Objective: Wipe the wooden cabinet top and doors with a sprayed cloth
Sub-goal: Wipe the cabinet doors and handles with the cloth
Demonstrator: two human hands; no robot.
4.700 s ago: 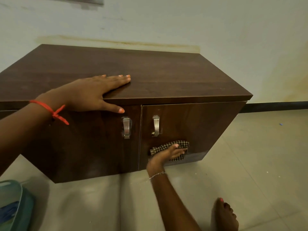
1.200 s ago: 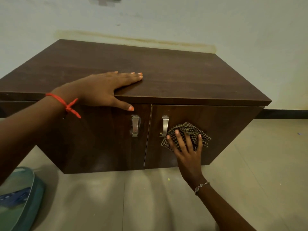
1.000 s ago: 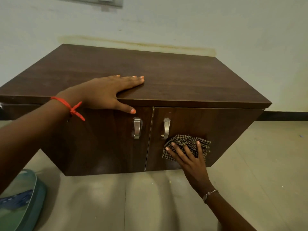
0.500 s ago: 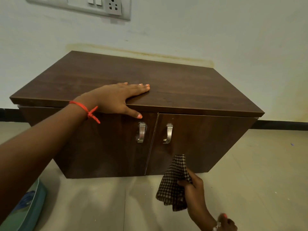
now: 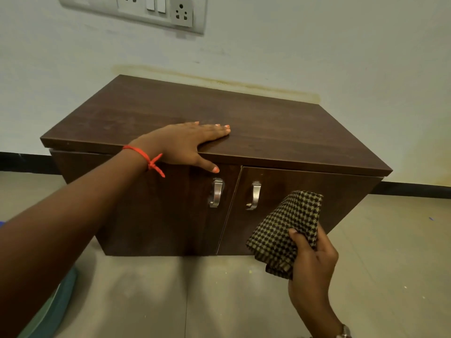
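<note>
- Head view, left side: the left hand (image 5: 188, 145) lies flat on the front edge of the cabinet top (image 5: 280, 132), fingers spread and pressed straight onto the wood, holding nothing. Its thumb hangs over the edge, pointing down at the left door (image 5: 158, 211), with the left handle (image 5: 216, 192) just below the thumb tip. A red thread bracelet (image 5: 148, 159) circles that wrist.
- Head view, right side: the right hand (image 5: 311, 259) is curled around the lower corner of a folded checked cloth (image 5: 285, 230), thumb on the near face and fingers behind. The cloth stands up above the thumb, in front of the right door (image 5: 305, 206); it looks lifted clear of the wood, though I cannot be sure. The right handle (image 5: 253, 195) sits beyond the cloth's upper left edge.
- Progress, as a judgement: no wet streaks or dust lines show on the dark wood, so what has been wiped cannot be read from this. The cloth is off the surface, so wiping is paused; the left door under the braced thumb looks the likeliest part left.
- No spray bottle is visible. Only a teal object (image 5: 48, 311) is seen at the lower left, below the left forearm.
</note>
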